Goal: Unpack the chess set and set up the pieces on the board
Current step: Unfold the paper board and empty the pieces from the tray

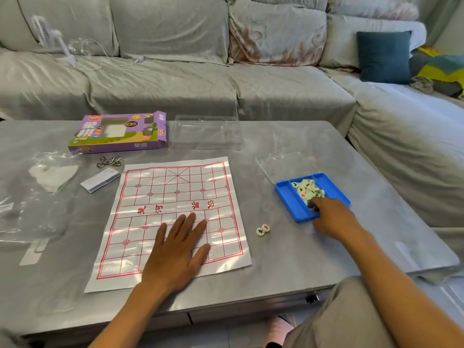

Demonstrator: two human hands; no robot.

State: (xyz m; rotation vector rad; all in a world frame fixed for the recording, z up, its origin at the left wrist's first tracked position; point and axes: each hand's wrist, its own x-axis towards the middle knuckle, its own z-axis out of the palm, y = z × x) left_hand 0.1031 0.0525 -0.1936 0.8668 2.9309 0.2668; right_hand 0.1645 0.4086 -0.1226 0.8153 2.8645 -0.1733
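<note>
Lying flat near the table's (313, 136) front edge, the paper board (173, 197) is being pressed by the left hand (179, 249), fingers straight. At three o'clock, bare tabletop between, the blue tray (291, 199) is holding heaped pieces (307, 188); the right hand's (331, 217) curled fingers are reaching in, its grip hidden. Two loose pieces (263, 229) are lying between board and tray.

Bright, soft daylight; glare streaks the glossy worktop (288, 259) and paper board (175, 197). Shadows are faint, edges bow and blur slightly.
</note>
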